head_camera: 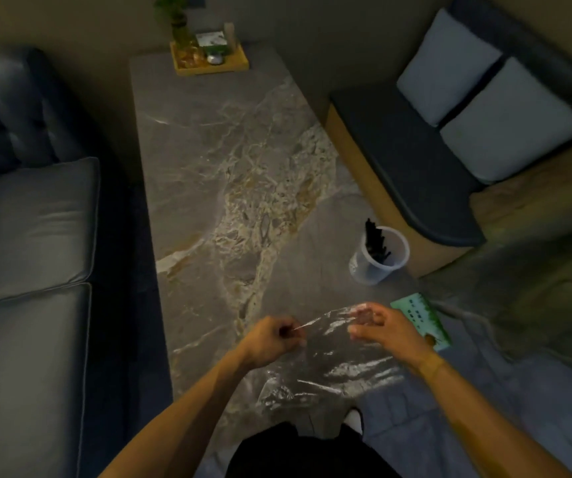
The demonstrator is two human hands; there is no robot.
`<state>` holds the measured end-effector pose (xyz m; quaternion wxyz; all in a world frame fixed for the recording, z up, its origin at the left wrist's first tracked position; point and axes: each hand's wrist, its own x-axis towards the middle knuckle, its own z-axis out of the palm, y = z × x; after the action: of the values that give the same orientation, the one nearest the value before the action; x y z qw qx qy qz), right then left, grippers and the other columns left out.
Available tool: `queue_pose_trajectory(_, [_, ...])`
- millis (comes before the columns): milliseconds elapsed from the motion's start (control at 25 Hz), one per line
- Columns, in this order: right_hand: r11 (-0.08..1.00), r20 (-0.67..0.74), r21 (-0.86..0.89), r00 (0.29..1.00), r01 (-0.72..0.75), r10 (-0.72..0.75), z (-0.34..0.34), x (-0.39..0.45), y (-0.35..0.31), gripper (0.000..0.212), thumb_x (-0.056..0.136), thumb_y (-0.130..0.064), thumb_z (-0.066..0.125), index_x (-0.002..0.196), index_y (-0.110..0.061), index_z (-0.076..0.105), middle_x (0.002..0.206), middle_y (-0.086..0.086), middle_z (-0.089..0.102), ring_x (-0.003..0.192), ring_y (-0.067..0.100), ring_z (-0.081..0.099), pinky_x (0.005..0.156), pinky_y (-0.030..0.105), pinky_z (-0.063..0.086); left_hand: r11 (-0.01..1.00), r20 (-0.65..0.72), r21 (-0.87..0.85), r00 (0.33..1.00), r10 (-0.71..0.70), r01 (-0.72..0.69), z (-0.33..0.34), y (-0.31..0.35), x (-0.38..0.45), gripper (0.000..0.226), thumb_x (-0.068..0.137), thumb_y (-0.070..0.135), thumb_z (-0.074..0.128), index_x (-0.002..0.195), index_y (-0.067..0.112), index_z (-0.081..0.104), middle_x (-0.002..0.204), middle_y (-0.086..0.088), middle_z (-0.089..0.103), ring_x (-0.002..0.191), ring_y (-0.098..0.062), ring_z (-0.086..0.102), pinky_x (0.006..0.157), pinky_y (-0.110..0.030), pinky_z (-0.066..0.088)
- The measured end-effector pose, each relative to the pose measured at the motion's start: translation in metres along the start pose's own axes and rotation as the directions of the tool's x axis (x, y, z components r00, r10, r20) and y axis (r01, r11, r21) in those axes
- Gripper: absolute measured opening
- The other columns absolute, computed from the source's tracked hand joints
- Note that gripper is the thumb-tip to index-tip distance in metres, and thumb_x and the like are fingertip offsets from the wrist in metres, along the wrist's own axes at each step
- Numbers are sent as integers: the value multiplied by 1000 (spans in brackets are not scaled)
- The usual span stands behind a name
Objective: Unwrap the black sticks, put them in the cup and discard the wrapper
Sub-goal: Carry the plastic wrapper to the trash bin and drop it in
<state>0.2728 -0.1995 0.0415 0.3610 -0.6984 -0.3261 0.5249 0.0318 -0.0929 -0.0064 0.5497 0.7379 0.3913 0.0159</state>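
A clear plastic wrapper (333,360) is stretched out between my hands above the near end of the marble table (229,174). My left hand (272,338) pinches its left corner between closed fingers. My right hand (381,327) grips its upper right edge, fingers partly seen through the film. The wrapper looks flat, with no sticks visible in it. A translucent white cup (379,258) stands on the table to the right, beyond my right hand. Several black sticks (376,241) lean inside it, poking above the rim.
A green and white card (422,320) lies at the table's right edge by my right hand. A wooden tray (210,58) with a plant and small items sits at the far end. A grey sofa (25,236) runs along the left, a cushioned bench (426,167) along the right.
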Motion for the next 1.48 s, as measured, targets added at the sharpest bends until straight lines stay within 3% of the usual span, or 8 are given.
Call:
queue_pose_trajectory(200, [967,-130,229,981,-112,144,-76,-64,45,30,74,-11,79,102,-14,69,97,11,75,83,19,71,65,26,56,967,17,-253,1000,18,-13,42,50,22,11,83,4,72,81,14,67,68,5,63,59,6,58,61,-11,47])
queue_pose_trajectory(400, [896,-258,442,950,-48,178,-119,-151,108,48,65,-26,80,111,-19,71,108,0,75,101,18,69,88,37,54,944,157,-329,985,65,-9,132,118,37,9,88,9,69,82,15,65,71,1,65,64,-7,60,62,-19,48])
queue_pose_trajectory(560, [894,-341,448,924,-1,172,-153,-199,154,41,61,-35,80,100,-25,75,97,1,76,91,14,71,75,25,55,908,241,-418,967,78,31,215,170,41,13,90,5,65,80,14,64,70,-2,61,66,-15,56,62,-24,48])
queue_pose_trajectory(760, [850,-458,524,859,55,226,-201,-263,222,34,61,-32,86,93,-21,76,85,-3,76,81,8,70,69,22,53,850,267,-517,962,51,98,322,230,41,21,89,1,63,75,17,64,67,1,63,67,-15,57,57,-22,46])
queue_pose_trajectory(880, [827,-500,557,825,74,262,-210,-297,251,22,74,-22,81,95,-24,74,85,-6,76,79,6,69,65,19,52,836,327,-525,945,23,161,370,262,40,15,90,2,60,82,14,62,67,0,66,64,-14,64,60,-26,47])
queue_pose_trajectory(1080, [779,-579,615,742,126,337,-212,-347,288,25,72,-18,77,96,-23,69,81,-3,75,72,10,66,58,20,51,893,452,-415,891,38,172,443,302,48,9,93,8,60,85,13,59,73,-3,65,63,-12,65,57,-24,50])
queue_pose_trajectory(1200, [745,-608,655,673,126,422,-215,-368,307,28,77,-10,74,103,-17,66,81,-1,75,69,13,67,56,21,51,921,488,-360,871,50,149,478,319,55,6,93,10,60,88,11,59,82,-9,63,73,-19,62,63,-29,48])
queue_pose_trajectory(1480, [643,-623,751,488,152,612,-244,-387,332,17,83,-8,71,99,-11,66,79,9,77,68,16,73,56,23,56,935,548,-319,835,50,154,543,362,78,14,92,7,61,81,14,60,74,-2,63,70,-17,58,67,-31,46])
